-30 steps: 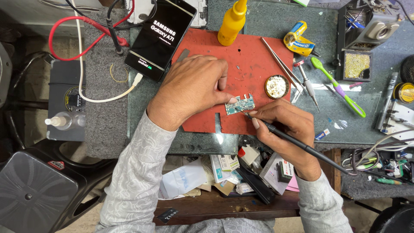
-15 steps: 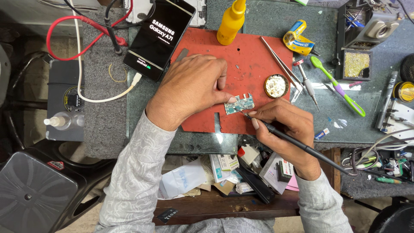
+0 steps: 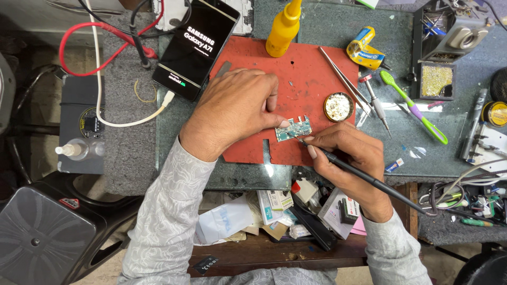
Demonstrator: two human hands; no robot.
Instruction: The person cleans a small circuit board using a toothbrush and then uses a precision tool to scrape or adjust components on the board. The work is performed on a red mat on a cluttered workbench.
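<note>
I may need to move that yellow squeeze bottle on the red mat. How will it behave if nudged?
The yellow bottle stands tall and narrow at the edge of the red mat, so it probably tips easily. It looks like plastic, likely light, and once down would probably roll.
</note>
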